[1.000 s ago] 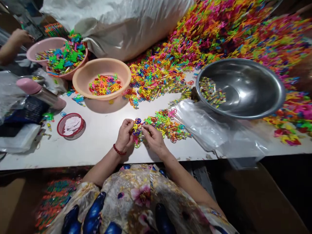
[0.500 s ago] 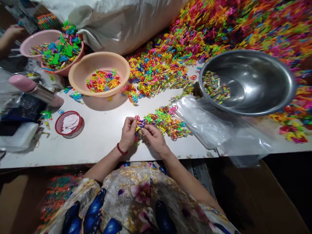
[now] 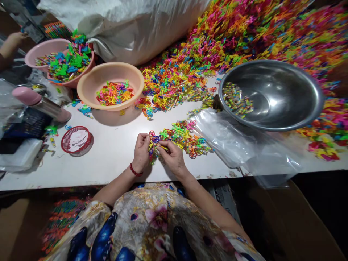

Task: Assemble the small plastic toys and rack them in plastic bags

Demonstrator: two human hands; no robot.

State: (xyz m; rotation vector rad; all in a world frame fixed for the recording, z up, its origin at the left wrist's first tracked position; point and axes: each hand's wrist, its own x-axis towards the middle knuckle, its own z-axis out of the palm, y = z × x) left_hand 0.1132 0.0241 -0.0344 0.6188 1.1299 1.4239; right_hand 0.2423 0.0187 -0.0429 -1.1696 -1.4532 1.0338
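Both hands meet over the white table, thumbs and fingertips pinched together. My left hand (image 3: 141, 153), with a red bead bracelet at the wrist, is closed on small colourful plastic pieces, among them a purple looped piece (image 3: 155, 139). Close beside it, my right hand (image 3: 173, 157) pinches a small yellow patterned stick (image 3: 163, 146); its far end is partly hidden by the fingers. Just beyond the hands lies a small pile of colourful plastic pieces (image 3: 187, 139), with loops and patterned sticks.
A peach basin (image 3: 84, 85) holds looped pieces; a steel bowl (image 3: 293, 125) holds patterned sticks. Clear plastic bags (image 3: 228, 141) overhang the table's front edge. A red basket (image 3: 65, 141) of paper slips and a pink-capped bottle (image 3: 46, 105) stand left. Another person's hand (image 3: 15, 41) shows far left.
My fingers have shifted slightly around the pieces, and the yellow patterned stick at my right fingertips shows more clearly. The whole view has moved a little.
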